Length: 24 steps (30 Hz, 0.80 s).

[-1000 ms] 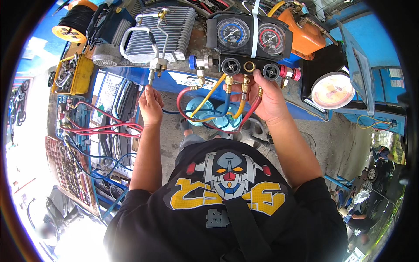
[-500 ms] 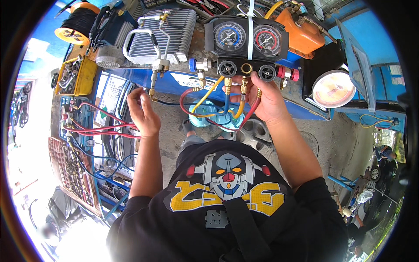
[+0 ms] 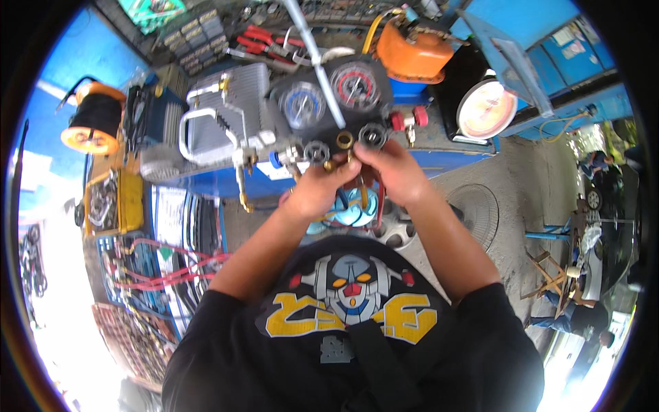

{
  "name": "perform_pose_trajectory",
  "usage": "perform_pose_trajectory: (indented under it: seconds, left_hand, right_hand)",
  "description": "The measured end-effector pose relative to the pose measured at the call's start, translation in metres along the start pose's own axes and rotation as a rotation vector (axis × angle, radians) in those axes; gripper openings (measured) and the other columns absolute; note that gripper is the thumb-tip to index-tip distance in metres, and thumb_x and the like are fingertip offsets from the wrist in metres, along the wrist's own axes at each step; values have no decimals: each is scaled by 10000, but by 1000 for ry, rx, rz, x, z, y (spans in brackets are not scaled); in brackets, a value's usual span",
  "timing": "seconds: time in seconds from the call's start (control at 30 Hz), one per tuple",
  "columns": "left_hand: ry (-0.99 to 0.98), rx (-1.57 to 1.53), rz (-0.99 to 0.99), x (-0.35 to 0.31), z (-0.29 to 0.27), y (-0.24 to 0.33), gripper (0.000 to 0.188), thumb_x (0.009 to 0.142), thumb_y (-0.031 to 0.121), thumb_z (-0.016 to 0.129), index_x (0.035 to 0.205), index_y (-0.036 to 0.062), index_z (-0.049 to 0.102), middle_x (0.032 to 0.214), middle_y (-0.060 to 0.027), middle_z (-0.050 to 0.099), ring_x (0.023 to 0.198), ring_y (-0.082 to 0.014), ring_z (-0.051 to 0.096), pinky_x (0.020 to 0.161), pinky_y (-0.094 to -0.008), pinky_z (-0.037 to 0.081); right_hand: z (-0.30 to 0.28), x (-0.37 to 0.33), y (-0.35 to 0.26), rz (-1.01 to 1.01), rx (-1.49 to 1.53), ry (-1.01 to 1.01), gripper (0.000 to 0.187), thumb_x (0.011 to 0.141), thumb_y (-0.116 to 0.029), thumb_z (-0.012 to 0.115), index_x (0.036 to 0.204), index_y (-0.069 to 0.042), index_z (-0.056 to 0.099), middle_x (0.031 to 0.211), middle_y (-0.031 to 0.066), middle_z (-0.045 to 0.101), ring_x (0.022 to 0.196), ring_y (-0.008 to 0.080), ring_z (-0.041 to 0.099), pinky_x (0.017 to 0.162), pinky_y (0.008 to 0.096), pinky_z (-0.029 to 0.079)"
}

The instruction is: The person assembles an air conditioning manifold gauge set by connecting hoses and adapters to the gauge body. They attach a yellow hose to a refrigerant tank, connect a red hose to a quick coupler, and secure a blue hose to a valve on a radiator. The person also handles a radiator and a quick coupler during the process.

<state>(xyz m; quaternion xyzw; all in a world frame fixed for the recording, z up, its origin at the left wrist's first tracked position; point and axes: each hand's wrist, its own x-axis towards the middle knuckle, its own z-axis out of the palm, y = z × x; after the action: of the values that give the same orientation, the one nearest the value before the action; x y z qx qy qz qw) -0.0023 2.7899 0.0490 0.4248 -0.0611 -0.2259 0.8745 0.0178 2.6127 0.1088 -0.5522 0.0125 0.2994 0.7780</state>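
A black gauge manifold [image 3: 329,103] with a blue dial and a red dial hangs in front of me. Brass fittings and coloured hoses run down from its underside. My left hand [image 3: 317,189] is closed around the hose fittings just under the manifold's middle port. My right hand [image 3: 392,170] grips the fittings beside it, fingertips at the brass port. Both hands touch each other. The hose ends are hidden behind my fingers.
A silver finned coil [image 3: 223,117] with brass tubes lies on the blue bench [image 3: 206,184] at the left. An orange tank [image 3: 412,51] and a round scale [image 3: 487,108] stand at the right. Red and blue hoses [image 3: 165,271] lie at lower left. An orange cable reel [image 3: 93,123] sits far left.
My left hand has moved right from the coil's brass tube to the manifold fittings, meeting the right hand. The view has shifted, so the manifold now sits more centred.
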Motion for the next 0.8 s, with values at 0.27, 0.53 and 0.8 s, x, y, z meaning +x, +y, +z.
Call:
perform_pose_trajectory:
  seconds: [0.27, 0.53, 0.8]
  left_hand:
    - [-94, -69, -64, -13, -8, 6, 438, 1019, 282, 620, 1371, 38, 530, 1273, -142, 642, 1109, -273, 671, 873, -435, 610]
    - [-88, 72, -52, -22, -7, 26, 429, 1036, 280, 589, 1361, 6, 533, 1258, -157, 651, 1063, -276, 692, 867, -421, 618]
    - [-24, 217, 15, -37, 7, 23, 336, 1037, 230, 601, 1283, 1, 586, 1137, -108, 694, 989, -212, 720, 807, -348, 620]
  right_hand:
    - [32, -61, -2, -288, -959, 413, 493, 892, -331, 756, 1239, -10, 615, 1001, 166, 721, 871, 274, 728, 738, 381, 565]
    - [50, -66, -41, -640, -1224, 515, 521, 787, -233, 861, 1238, -69, 657, 843, 74, 689, 715, 174, 668, 641, 303, 520]
    - [42, -37, -36, -762, -1417, 385, 404, 769, -264, 859, 1081, -84, 675, 734, 66, 644, 658, 241, 663, 597, 351, 510]
